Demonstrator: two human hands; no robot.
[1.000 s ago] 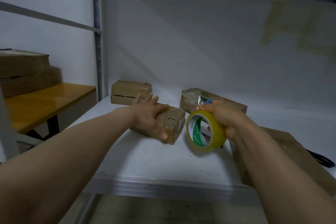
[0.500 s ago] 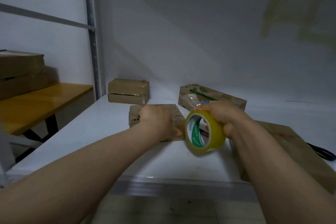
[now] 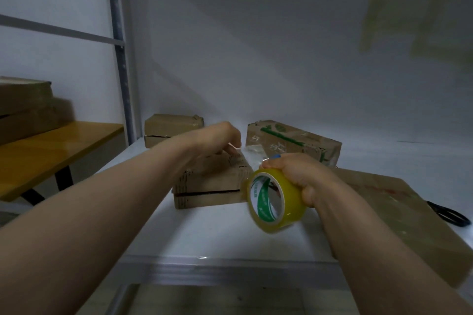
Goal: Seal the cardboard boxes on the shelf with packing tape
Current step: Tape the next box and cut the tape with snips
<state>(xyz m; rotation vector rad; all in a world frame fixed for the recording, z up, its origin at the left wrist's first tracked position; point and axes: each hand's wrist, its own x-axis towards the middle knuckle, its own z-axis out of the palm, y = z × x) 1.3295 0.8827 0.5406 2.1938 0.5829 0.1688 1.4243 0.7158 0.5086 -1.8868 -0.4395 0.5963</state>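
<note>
as right hand [image 3: 302, 176] grips roll [image 3: 290, 210] | left fingers [image 3: 233, 141] pinch tape end [image 3: 236, 147] over box [image 3: 212, 181]

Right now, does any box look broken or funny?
Yes. The middle box, under the left hand, has a ragged, cracked top edge and a dark gap along its front, so it isn't closed tight. The printed box behind the roll looks crumpled at its corner.

Near box [image 3: 212, 186] on shelf [image 3: 217, 234], far box [image 3: 171, 124] behind, perhaps scissors [image 3: 450, 215] right
</note>
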